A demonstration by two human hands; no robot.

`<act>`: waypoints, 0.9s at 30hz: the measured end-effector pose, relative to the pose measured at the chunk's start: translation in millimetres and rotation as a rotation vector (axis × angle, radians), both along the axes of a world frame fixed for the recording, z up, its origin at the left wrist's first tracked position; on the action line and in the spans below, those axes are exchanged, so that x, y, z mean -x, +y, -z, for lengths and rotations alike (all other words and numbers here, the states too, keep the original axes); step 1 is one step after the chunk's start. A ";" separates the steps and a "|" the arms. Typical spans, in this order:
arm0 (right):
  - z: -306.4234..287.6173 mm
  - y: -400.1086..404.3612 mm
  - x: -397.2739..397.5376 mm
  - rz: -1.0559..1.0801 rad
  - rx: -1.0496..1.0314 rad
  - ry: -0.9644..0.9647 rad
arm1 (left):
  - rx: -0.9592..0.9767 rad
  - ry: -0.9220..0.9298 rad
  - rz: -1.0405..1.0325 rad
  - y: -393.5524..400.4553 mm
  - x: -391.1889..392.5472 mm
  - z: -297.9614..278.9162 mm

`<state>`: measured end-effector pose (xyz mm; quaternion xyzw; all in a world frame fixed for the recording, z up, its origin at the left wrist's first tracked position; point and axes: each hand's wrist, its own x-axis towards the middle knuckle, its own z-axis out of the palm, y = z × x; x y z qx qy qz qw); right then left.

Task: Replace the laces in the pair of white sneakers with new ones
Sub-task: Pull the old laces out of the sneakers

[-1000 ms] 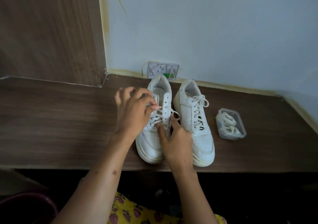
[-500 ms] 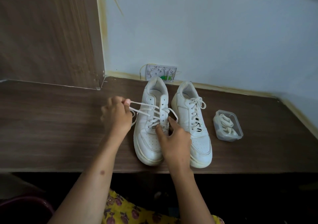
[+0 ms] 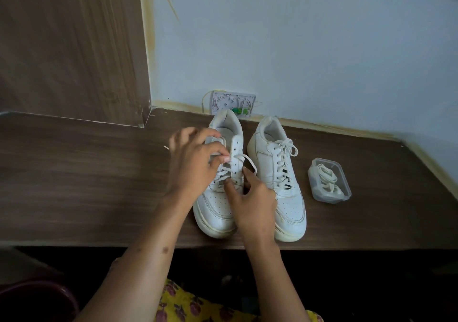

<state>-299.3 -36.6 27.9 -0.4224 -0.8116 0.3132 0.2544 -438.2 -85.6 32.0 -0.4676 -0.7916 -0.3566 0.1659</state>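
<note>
Sneakers stand as a pair on the tabletop [image 3: 74, 178], toes toward you. The left sneaker [image 3: 220, 198] lies under both your hands; the right sneaker [image 3: 280, 173] stands just beside your right hand, on its outer side, with its lace tied. Your left hand [image 3: 192, 167] is curled over the tongue and pinches the lace [image 3: 241, 159] at the upper eyelets with thumb and finger. Your right hand [image 3: 252, 202] rests on the front part of the left sneaker, fingers relaxed and spread, grasping nothing, the fingertips touching the lower lace rows. Further out from your right hand stands a clear box [image 3: 329, 184] with new laces [image 3: 326, 179] inside.
</note>
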 end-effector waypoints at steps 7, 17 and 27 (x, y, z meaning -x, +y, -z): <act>0.0 0.0 0.1 -0.003 -0.023 -0.016 | -0.409 -0.377 -0.466 -8.6 9.5 -2.3; -3.2 0.4 -0.4 0.014 -0.013 -0.025 | -0.235 -0.300 -0.245 -14.0 16.1 -2.5; 1.2 0.9 -0.4 0.001 -0.032 -0.004 | -0.040 -0.013 -0.130 -5.4 3.7 0.7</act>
